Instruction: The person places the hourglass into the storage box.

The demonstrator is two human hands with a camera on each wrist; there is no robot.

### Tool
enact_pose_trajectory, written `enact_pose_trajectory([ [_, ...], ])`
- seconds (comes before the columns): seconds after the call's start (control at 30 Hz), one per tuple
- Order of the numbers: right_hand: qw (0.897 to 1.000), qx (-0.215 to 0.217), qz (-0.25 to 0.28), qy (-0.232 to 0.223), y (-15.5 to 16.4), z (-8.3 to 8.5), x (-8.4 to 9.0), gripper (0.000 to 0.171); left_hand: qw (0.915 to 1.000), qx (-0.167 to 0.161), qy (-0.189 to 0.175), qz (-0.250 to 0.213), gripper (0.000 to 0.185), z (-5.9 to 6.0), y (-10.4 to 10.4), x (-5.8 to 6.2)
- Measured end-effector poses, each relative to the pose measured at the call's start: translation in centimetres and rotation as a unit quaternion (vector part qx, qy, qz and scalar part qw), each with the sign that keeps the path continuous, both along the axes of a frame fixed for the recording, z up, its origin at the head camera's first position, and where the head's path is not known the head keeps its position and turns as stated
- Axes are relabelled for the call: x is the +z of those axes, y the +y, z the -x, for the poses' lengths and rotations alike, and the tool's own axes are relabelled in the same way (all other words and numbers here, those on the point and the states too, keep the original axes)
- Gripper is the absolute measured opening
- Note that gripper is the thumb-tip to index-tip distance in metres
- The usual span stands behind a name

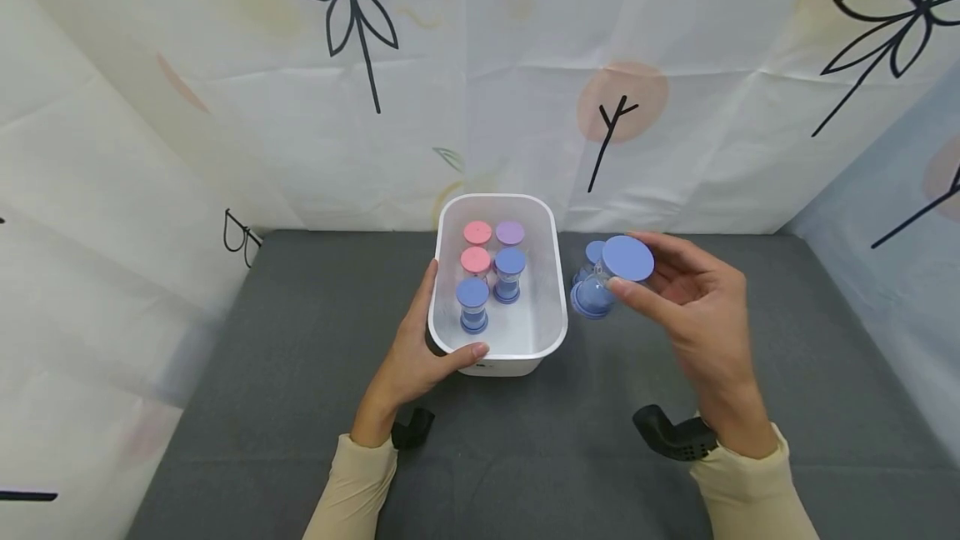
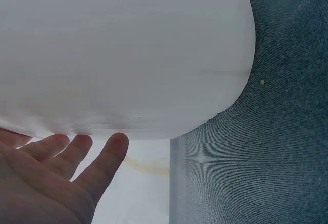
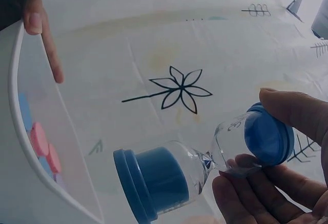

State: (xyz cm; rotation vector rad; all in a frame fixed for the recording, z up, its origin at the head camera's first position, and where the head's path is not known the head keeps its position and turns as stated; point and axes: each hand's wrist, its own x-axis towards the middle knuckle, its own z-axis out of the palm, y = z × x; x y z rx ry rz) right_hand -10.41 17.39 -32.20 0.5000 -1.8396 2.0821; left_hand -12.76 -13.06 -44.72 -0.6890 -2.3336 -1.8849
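A blue-capped hourglass (image 1: 628, 258) with clear glass bulbs is tilted in my right hand (image 1: 705, 298), right of the white bin. Thumb and fingers pinch its upper end; in the right wrist view blue sand (image 3: 163, 175) shows at the far end. My left hand (image 1: 420, 365) holds the white bin (image 1: 536, 323) at its near left corner, thumb over the front rim and fingers against the left wall (image 2: 128, 80). Inside the bin stand two pink hourglasses (image 1: 476, 260), a purple one (image 1: 510, 233) and two blue ones (image 1: 472, 293).
Another blue hourglass (image 1: 596, 251) stands on the grey tabletop (image 1: 337, 298), partly hidden behind the held one. A white patterned cloth (image 1: 517, 107) hangs along the table's back edge, close behind the bin, and at both sides.
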Motion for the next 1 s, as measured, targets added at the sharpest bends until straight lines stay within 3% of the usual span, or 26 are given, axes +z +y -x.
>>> enact_pose_trajectory([
  [0.3,0.998,0.049,-0.042,-0.019,-1.9,0.8,0.1,0.048,1.0000,0.001,-0.003,0.000,0.121,0.0,-0.1,-0.2],
  [0.53,0.993,0.053,-0.100,-0.044,-3.0,1.8,-0.9,0.051,0.9999,0.001,-0.010,0.003,0.121,0.0,-0.1,-0.2],
  [0.7,0.989,0.076,-0.110,-0.057,-3.7,2.6,-1.8,0.052,1.0000,0.000,-0.008,0.002,0.121,0.0,-0.1,0.0],
  [1.0,0.977,0.104,-0.158,-0.093,-4.6,3.7,-2.7,0.049,0.9998,-0.010,-0.007,-0.012,0.120,0.1,-0.1,-0.2],
])
